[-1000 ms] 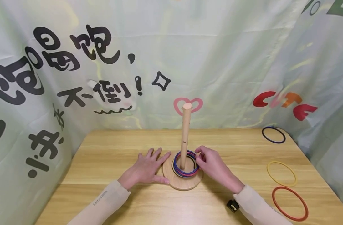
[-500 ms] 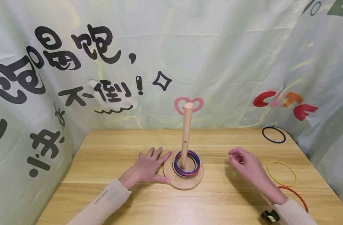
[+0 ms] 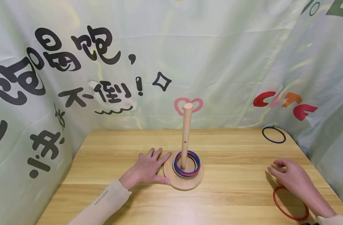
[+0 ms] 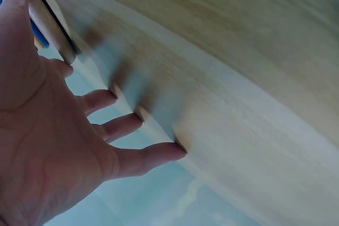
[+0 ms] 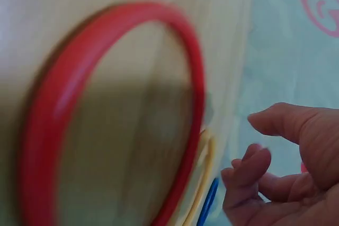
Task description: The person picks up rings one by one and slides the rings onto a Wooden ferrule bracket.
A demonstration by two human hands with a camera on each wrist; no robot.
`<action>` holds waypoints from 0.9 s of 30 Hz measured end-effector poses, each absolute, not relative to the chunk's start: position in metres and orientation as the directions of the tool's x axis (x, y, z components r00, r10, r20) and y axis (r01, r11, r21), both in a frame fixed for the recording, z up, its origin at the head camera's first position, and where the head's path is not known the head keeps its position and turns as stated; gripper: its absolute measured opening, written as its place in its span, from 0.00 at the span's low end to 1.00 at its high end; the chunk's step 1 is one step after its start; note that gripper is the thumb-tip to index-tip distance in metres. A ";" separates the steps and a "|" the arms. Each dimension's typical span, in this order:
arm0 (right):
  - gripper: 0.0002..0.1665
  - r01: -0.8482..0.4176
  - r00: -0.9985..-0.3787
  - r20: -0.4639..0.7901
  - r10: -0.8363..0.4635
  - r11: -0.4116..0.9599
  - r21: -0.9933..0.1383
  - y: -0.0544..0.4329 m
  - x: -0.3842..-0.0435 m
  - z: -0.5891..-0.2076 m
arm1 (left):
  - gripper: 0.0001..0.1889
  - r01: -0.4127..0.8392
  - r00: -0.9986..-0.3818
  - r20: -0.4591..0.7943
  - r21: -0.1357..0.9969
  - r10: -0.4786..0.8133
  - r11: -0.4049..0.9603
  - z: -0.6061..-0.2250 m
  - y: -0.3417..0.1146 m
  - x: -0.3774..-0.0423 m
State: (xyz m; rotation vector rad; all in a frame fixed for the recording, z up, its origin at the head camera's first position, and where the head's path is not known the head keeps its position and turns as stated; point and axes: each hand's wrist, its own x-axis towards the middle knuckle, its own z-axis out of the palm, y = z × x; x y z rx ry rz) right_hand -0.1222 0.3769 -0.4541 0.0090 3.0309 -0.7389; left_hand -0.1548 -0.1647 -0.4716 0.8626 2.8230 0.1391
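Note:
My left hand (image 3: 149, 168) lies on the table with fingers spread, its thumb and index fingertip at the edge of a round wooden base (image 3: 184, 185). From that base rises a wooden peg (image 3: 186, 134), with a stack of blue, red and other coloured rings (image 3: 198, 170) around its foot. At the right, my right hand (image 3: 294, 175) hovers over the yellow ring, hiding most of it in the head view. In the right wrist view its thumb and fingers are apart with nothing between them, and the yellow ring (image 5: 207, 168) lies beyond the red ring (image 5: 197, 93).
The red ring lies flat below my right hand, nearer the front edge. A dark blue ring (image 3: 278, 142) sits at the table's back right corner. Printed fabric (image 3: 222, 62) encloses the wooden table (image 3: 126, 137) at the back and sides.
My right hand has left the ring stack and travelled right across the table to the yellow ring. The left hand and the peg stand have stayed put.

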 end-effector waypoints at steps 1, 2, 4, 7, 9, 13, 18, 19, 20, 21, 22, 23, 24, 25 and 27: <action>0.31 0.011 -1.000 -0.029 -0.002 0.896 -0.445 0.380 -0.122 -0.456 | 0.60 0.546 -0.812 -0.150 0.141 0.563 0.825 -0.472 -0.165 -0.155; 0.30 0.007 -0.999 -0.033 -0.008 0.901 -0.433 0.384 -0.121 -0.457 | 0.60 0.548 -0.811 -0.148 0.144 0.566 0.824 -0.472 -0.166 -0.155; 0.25 0.006 -0.999 -0.041 -0.012 0.912 -0.411 0.387 -0.121 -0.459 | 0.61 0.551 -0.809 -0.147 0.148 0.569 0.821 -0.473 -0.167 -0.155; 0.19 0.001 -0.999 -0.039 -0.016 0.921 -0.389 0.389 -0.121 -0.462 | 0.61 0.553 -0.808 -0.147 0.145 0.571 0.820 -0.475 -0.168 -0.157; 0.16 0.001 -0.999 -0.049 -0.019 0.922 -0.387 0.388 -0.122 -0.463 | 0.62 0.552 -0.810 -0.142 0.147 0.569 0.821 -0.477 -0.168 -0.157; 0.14 0.014 -0.995 -0.092 -0.026 0.915 -0.403 0.382 -0.125 -0.463 | 0.62 0.548 -0.814 -0.138 0.142 0.565 0.824 -0.481 -0.168 -0.158; 0.09 -0.013 -0.997 -0.058 -0.040 0.913 -0.408 0.373 -0.129 -0.464 | 0.62 0.544 -0.816 -0.138 0.147 0.561 0.826 -0.482 -0.168 -0.160; 0.09 -0.026 -0.998 -0.045 -0.048 0.914 -0.405 0.372 -0.130 -0.464 | 0.62 0.543 -0.816 -0.138 0.147 0.561 0.827 -0.482 -0.168 -0.159; 0.07 -0.045 -0.998 -0.025 -0.060 0.915 -0.401 0.370 -0.131 -0.465 | 0.62 0.544 -0.816 -0.136 0.147 0.561 0.826 -0.482 -0.168 -0.159; 0.06 -0.064 -0.997 -0.009 -0.074 0.915 -0.399 0.369 -0.132 -0.465 | 0.62 0.541 -0.817 -0.142 0.144 0.559 0.828 -0.481 -0.168 -0.159; 0.06 -0.079 -0.996 -0.003 -0.088 0.914 -0.399 0.367 -0.133 -0.466 | 0.62 0.542 -0.817 -0.141 0.144 0.559 0.828 -0.481 -0.168 -0.159; 0.05 -0.092 -0.995 0.005 -0.099 0.913 -0.398 0.365 -0.134 -0.466 | 0.62 0.542 -0.817 -0.140 0.143 0.560 0.828 -0.481 -0.168 -0.159; 0.05 -0.108 -0.994 0.014 -0.111 0.911 -0.398 0.362 -0.135 -0.466 | 0.62 0.543 -0.817 -0.139 0.142 0.560 0.828 -0.481 -0.168 -0.159; 0.05 -0.116 -0.993 0.017 -0.119 0.908 -0.403 0.359 -0.136 -0.466 | 0.62 0.545 -0.816 -0.136 0.144 0.562 0.826 -0.479 -0.168 -0.158; 0.05 -0.134 -0.990 0.025 -0.135 0.900 -0.415 0.353 -0.136 -0.466 | 0.61 0.548 -0.814 -0.135 0.145 0.565 0.824 -0.478 -0.168 -0.157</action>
